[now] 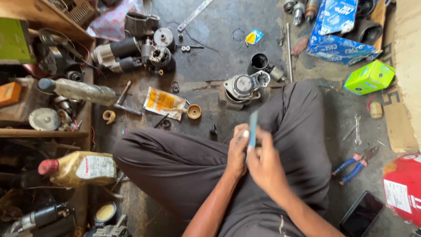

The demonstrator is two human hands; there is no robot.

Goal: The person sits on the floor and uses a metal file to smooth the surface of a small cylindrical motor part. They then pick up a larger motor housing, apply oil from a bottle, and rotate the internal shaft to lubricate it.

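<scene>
**Strip in hand, starter parts still apart on the floor**

We hold a thin blue-grey flat strip (253, 128) upright over the lap: the left hand (237, 151) and the right hand (263, 164) both pinch it, fingers closed on it. We judge the work unfinished: just beyond the hands a grey metal starter housing (242, 87) lies apart from a black cylindrical sleeve (259, 62). Blue-handled pliers (356, 164) rest right of the right hand on the stained concrete floor (219, 39).

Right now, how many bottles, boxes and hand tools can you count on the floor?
Bottles: 2, a clear one and a yellow one.
Boxes: 2, blue and green.
Hand tools: 2, pliers and a spanner.
Total: 6
</scene>
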